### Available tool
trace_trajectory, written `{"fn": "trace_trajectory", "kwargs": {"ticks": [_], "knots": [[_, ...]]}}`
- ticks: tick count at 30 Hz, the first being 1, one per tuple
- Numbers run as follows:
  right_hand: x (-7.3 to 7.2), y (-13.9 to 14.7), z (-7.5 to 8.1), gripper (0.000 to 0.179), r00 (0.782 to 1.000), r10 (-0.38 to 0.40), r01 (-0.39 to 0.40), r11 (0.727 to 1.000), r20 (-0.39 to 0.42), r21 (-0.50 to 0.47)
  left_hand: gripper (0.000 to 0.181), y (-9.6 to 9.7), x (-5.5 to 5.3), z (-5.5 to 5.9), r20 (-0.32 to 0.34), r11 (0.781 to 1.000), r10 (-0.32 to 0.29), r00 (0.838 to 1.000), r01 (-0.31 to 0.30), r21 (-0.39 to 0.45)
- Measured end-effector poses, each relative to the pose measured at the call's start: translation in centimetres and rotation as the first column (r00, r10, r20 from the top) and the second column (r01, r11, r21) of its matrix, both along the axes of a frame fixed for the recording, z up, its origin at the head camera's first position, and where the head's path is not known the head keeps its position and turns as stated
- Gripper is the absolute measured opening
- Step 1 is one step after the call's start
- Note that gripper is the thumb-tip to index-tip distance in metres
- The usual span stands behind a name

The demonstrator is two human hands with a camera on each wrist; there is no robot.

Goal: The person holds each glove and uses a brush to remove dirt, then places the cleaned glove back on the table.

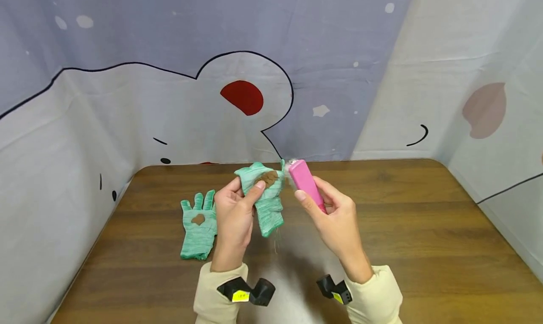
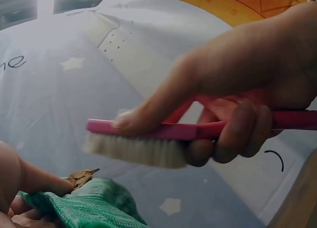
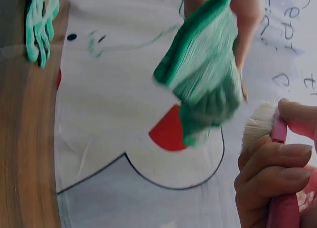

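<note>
My left hand (image 1: 235,206) grips a green knit glove (image 1: 269,211) above the table, its thumb on a brown patch (image 1: 267,178) on the fabric. Loose threads dangle from the cuff. In my right hand (image 1: 337,215) is a pink-handled brush (image 1: 306,182), held just right of the glove. Its pale bristles (image 2: 136,151) show in the left wrist view, and there the thumb lies along the back of the brush head. The right wrist view has the bristles apart from the glove, facing it.
A second green glove (image 1: 199,239) with a brown patch (image 1: 198,219) lies flat on the wooden table (image 1: 415,229), left of my left hand. A printed cloth (image 1: 331,78) hangs behind the table and along its sides.
</note>
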State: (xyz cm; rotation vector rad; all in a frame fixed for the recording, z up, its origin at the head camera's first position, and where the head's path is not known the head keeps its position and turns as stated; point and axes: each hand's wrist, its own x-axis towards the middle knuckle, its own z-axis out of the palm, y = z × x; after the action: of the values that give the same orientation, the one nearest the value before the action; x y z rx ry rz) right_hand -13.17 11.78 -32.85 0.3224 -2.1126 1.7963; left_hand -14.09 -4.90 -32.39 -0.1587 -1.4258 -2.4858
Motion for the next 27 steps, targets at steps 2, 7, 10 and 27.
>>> {"fn": "trace_trajectory", "kwargs": {"ticks": [2,7,10,27], "knots": [[0.5,-0.6,0.4,0.036,1.0,0.021,-0.021,1.0,-0.004,0.0,0.023,0.2,0.0,-0.1,0.003,1.0,-0.021,1.0,0.021,-0.016],[1.6,-1.8,1.4,0.035,0.999,0.001,0.004,0.996,-0.055,0.091,0.022,0.8,0.1,-0.2,0.009,0.996,-0.073,0.997,0.073,-0.051],[1.4,-1.8,0.9,0.035,0.992,-0.053,0.075,0.978,-0.117,0.193,0.02,0.9,0.1,-0.2,0.006,0.996,-0.09,0.996,0.09,-0.026],[1.2,-1.3,1.3,0.039,0.994,-0.104,0.109,0.969,-0.035,0.223,0.029,0.4,0.0,0.0,0.066,0.96,-0.161,0.985,0.141,0.242]]}}
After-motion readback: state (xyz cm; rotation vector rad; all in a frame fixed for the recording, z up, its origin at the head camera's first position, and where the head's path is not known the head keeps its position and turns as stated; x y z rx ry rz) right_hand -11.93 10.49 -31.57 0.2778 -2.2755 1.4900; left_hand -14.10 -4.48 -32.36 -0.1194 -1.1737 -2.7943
